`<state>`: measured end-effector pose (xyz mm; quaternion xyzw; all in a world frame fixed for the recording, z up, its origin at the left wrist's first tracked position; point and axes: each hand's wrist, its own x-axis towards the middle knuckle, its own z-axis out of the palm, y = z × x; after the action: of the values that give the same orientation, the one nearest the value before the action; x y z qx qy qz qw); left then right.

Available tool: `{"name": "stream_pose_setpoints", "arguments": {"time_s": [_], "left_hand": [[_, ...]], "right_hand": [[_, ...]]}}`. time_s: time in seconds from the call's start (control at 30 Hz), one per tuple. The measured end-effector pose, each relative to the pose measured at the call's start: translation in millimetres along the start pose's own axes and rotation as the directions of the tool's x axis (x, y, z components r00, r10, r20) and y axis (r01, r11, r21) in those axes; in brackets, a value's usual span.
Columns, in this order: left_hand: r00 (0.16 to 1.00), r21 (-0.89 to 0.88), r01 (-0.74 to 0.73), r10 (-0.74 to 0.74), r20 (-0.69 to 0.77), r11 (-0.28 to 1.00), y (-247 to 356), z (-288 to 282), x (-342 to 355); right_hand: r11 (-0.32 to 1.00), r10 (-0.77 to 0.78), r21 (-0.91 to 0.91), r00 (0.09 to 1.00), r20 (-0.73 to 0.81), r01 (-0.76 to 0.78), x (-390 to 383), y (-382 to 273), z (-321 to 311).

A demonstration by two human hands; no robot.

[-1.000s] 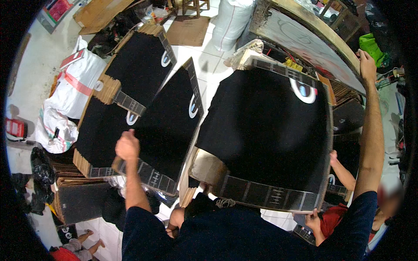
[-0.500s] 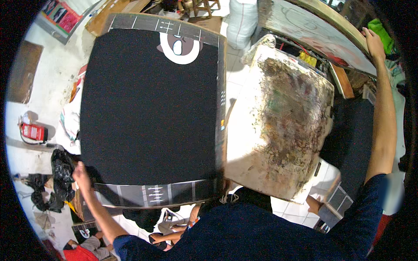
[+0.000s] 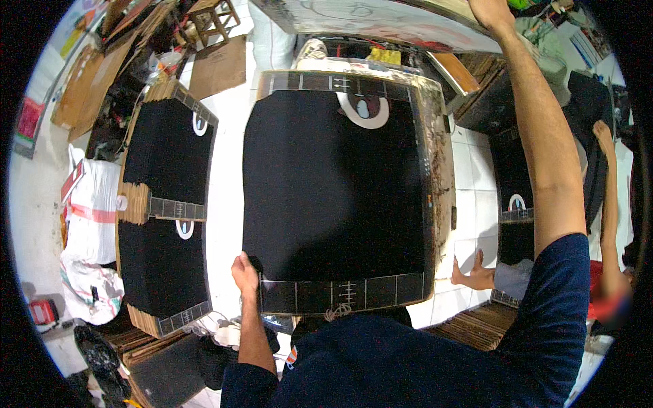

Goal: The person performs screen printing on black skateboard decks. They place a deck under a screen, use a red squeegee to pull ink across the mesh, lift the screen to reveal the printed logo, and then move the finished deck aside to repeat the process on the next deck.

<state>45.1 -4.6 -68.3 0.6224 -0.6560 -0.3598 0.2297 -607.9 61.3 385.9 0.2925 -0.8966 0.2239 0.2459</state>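
A large board covered in black cloth [image 3: 326, 183] lies on the stained table in front of me. The cloth bears a partly visible white and brown cartoon print [image 3: 364, 109] at its far edge. Grey strips with white tick marks [image 3: 347, 294] run along the board's near and far ends. My left hand [image 3: 245, 273] is closed on the board's left edge near the close corner. My right hand [image 3: 491, 15], cut by the picture's top, is closed on the wooden rim of a raised printing screen [image 3: 381, 26] beyond the table.
Stacked boards with black cloth [image 3: 166, 143] stand at the left, beside white sacks [image 3: 92, 211]. Further boards [image 3: 517, 170] stand at the right. A co-worker's hand [image 3: 474, 275] reaches near the table's right side; another person's arm [image 3: 607, 183] shows at far right. A stool [image 3: 214, 20] stands far left.
The cloth-covered board has moved right from beside the stained table onto it, with my left hand still at its edge. My view has shifted; my right hand stays on the screen's frame.
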Motion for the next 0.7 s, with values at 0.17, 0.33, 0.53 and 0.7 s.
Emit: {"name": "stream_pose_setpoints", "arguments": {"time_s": [0.17,0.33,0.53,0.7], "left_hand": [[0.97,0.221,-0.039,-0.016,0.242,0.975,46.9,30.3,-5.8],[0.937,0.357,-0.178,0.047,0.347,0.917,71.5,25.9,-7.0],[0.939,0.33,-0.148,0.028,0.343,0.932,95.1,31.4,0.5],[0.93,0.334,-0.154,0.022,0.366,0.93,104.0,36.7,9.8]], "right_hand": [[1.0,0.021,0.01,1.0,0.016,-0.021,2.2,-5.6,-4.1],[0.999,0.035,0.035,0.998,0.047,-0.037,12.5,-8.6,-7.7],[0.996,0.042,0.082,0.998,0.054,-0.046,32.2,-9.3,-8.2],[0.992,-0.083,0.09,0.997,0.0,0.083,52.2,-3.5,-0.2]]}}
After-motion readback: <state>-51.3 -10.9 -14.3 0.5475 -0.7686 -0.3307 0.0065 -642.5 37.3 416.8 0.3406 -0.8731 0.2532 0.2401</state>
